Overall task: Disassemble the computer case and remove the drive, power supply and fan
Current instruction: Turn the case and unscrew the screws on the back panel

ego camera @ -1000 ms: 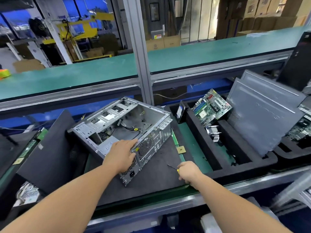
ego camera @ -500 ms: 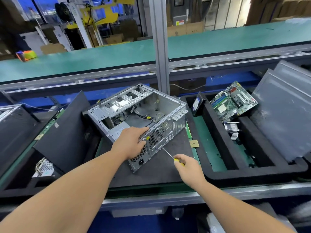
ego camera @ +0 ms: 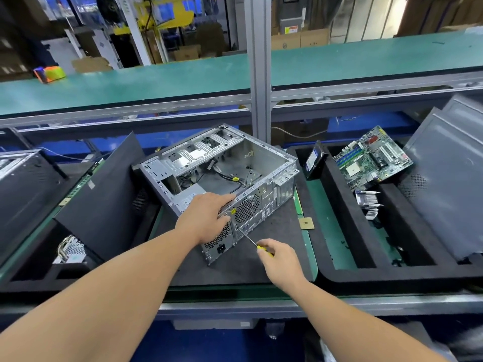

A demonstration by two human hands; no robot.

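Observation:
An open silver computer case lies on its side on a black foam mat, rear panel toward me. Its round fan grille and the power supply at the near left corner are visible, with black cables inside. My left hand grips the case's upper rear edge above the power supply. My right hand holds a yellow-handled screwdriver, its tip against the rear panel just below the fan grille. A drive stands in the right foam tray.
Right foam tray holds a green motherboard, a heatsink and grey side panels. A black panel leans at the left beside another case. A small square chip lies on the mat's edge. Green conveyor behind.
My right hand lifted the screwdriver off the mat and brought its tip up to the rear panel. The left hand stayed on the case; the view shifted left.

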